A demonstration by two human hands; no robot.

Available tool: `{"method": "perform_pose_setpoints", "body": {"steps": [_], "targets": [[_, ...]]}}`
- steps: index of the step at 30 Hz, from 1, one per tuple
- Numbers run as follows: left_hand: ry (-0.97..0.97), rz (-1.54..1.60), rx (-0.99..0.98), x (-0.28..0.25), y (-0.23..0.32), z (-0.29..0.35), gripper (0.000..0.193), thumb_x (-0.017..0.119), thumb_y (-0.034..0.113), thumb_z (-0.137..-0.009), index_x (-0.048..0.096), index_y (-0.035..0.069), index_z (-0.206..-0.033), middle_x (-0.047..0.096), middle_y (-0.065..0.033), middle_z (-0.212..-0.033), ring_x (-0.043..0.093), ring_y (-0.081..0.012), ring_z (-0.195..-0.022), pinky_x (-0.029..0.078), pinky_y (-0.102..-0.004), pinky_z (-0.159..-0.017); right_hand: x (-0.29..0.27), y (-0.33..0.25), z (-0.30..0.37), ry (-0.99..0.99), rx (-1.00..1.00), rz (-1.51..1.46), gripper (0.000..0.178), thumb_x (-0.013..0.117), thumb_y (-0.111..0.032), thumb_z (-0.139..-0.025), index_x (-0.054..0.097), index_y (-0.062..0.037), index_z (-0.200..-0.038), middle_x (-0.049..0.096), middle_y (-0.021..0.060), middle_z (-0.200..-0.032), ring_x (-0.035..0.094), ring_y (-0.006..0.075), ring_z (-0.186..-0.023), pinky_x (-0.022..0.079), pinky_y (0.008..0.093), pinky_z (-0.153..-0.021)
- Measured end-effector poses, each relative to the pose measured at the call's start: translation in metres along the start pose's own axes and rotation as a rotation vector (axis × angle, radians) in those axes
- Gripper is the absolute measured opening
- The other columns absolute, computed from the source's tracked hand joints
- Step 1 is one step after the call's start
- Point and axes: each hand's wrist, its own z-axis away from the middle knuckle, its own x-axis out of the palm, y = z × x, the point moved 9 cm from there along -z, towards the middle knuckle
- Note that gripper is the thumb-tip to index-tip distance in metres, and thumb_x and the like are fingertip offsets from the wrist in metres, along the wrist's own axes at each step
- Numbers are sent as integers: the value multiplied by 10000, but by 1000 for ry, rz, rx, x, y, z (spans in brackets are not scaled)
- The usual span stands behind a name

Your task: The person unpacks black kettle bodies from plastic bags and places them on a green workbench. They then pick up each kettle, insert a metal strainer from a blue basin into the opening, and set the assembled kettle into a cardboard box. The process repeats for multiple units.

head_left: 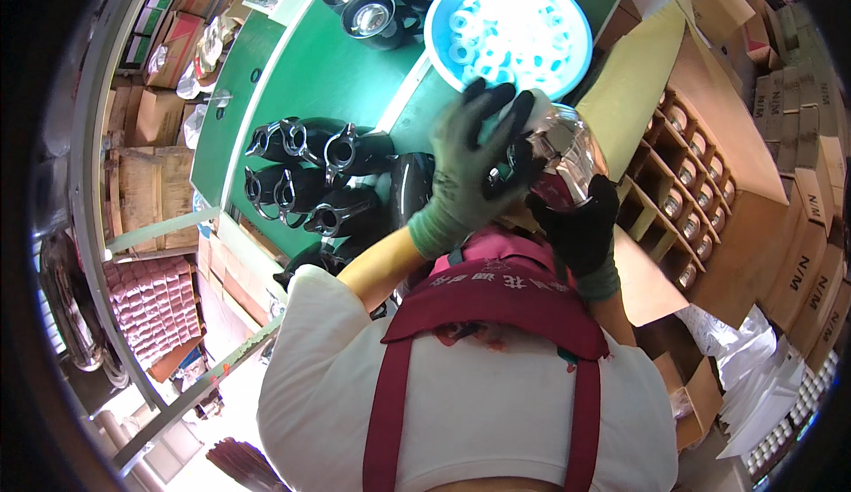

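My right hand [581,222], in a dark glove, is closed around the lower part of a shiny silvered glass flask liner [567,146]. Against the liner's upper left side, my left hand [479,151] in a grey-green glove has its fingers spread. A whitish piece [538,113] shows by the left fingertips; whether they grip it is blurred. Just beyond, a light-blue basin [581,66] holds many translucent white plastic rings [510,31]. Left of my left hand, several black glossy flask bodies [355,151] with handles lie on their sides on the green table [292,58].
More black flask bodies with silvery insides [370,18] stand at the table's far side. At my right, an open cardboard box [745,226] has dividers with several glass liners [687,173] in its cells. Stacked cartons [798,253] stand farther right. A metal post [89,182] rises at left.
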Motion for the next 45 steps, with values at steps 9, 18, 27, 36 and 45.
{"method": "perform_pose_setpoints", "body": {"steps": [9,18,27,36,45], "targets": [[-284,145,-240,110,-125,5,608,725,196,-852,497,66,-1400,580,-206,-1205,602,-381,-1107,499,-446,-923,-80,64,28,65,653,-17,578,834,-354,-751,600,-56,-1188,656,166,-1169,651,301,-1073,528,497,-895],[-384,-207,-422,161,-175,19,778,803,226,-700,489,42,-1387,607,-252,-1091,625,-416,-1024,523,-467,-887,-78,55,5,97,577,-794,726,638,-483,-853,436,-92,-1431,508,129,-1407,535,307,-1248,511,490,-956],[-14,1180,-568,-52,-174,46,432,512,160,-992,540,-65,-1360,637,-130,-1315,627,-244,-1168,485,-379,-1047,-62,53,-15,62,397,-553,475,736,-220,-872,591,-62,-1296,668,85,-1218,665,239,-1081,569,411,-894],[-298,834,-496,-78,-91,45,396,699,28,-878,620,-32,-1261,696,-111,-1177,665,-173,-1026,514,-328,-960,38,4,-38,-462,486,-781,800,795,-174,-840,367,-57,-1506,472,93,-1480,460,209,-1344,367,381,-1138],[-226,800,-488,-94,-110,60,549,778,-33,-789,601,-38,-1308,679,-142,-1264,631,-191,-1161,478,-351,-1038,60,-39,-89,-800,-47,-335,895,836,-187,-783,339,-64,-1517,451,108,-1487,440,231,-1359,394,390,-1112]]}}
